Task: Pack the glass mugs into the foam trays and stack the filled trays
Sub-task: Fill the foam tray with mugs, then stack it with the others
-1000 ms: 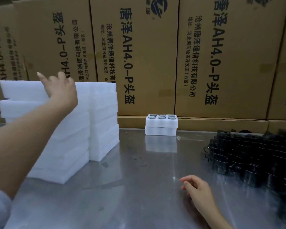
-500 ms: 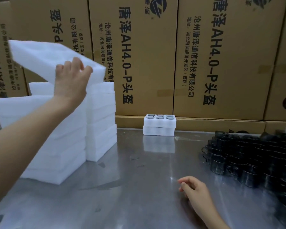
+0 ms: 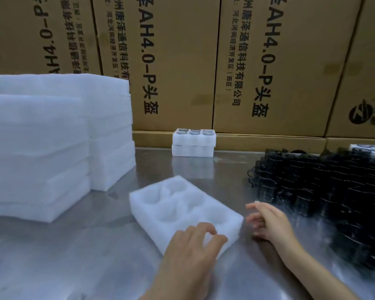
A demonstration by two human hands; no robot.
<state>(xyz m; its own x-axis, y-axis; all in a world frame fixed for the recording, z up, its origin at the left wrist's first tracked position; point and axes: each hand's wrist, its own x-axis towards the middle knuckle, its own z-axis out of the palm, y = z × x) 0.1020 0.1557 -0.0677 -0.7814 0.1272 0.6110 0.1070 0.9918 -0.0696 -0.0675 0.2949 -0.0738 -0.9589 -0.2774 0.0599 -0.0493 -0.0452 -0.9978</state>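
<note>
An empty white foam tray (image 3: 182, 208) with round pockets lies on the steel table in front of me. My left hand (image 3: 193, 243) rests on its near corner, fingers curled over the edge. Beside the tray's right end hovers my right hand (image 3: 268, 224), fingers loosely spread and holding nothing. A dense cluster of dark glass mugs (image 3: 316, 191) stands to the right. Two filled trays (image 3: 193, 142) are stacked at the back of the table, mug rims showing in the top one.
Two tall stacks of empty foam trays (image 3: 52, 148) stand at the left. Large cardboard boxes (image 3: 204, 61) wall off the back. Another foam tray with mugs (image 3: 372, 148) peeks in at the far right. Bare steel table (image 3: 74, 256) lies at the front left.
My left hand lifted a foam tray off the left stack and brought it down onto the table in front of me. My right hand shifted slightly toward the tray's right end.
</note>
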